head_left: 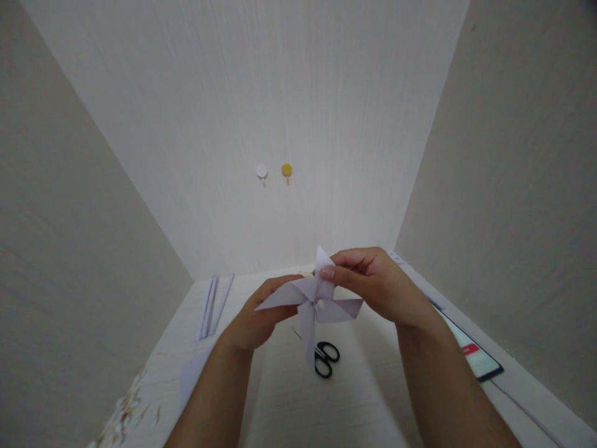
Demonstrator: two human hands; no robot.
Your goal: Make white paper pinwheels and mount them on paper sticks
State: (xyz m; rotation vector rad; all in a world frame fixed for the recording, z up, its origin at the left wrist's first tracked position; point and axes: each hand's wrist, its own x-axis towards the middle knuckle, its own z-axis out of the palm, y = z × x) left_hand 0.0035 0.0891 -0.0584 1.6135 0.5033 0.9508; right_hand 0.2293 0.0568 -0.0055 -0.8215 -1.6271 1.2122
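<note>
A white paper pinwheel [306, 305] is held up above the table, its folded blades spread around a small pale knob at the centre. My right hand [368, 277] pinches the upper blade between thumb and fingers. Behind the left blade, my left hand [263, 314] is closed at the pinwheel's back; its fingertips are partly hidden by the paper. Below the pinwheel, scissors [328, 359] with black handles lie on the table, their blades partly covered from view by the lower blade of paper.
Rolled or folded white paper strips [212, 306] lie at the back left, with a white sheet [191, 373] nearer. Scraps [125, 407] line the left edge. A tablet [476, 348] with a cable lies at right. Two hooks, white [262, 171] and yellow [286, 170], hang on the wall.
</note>
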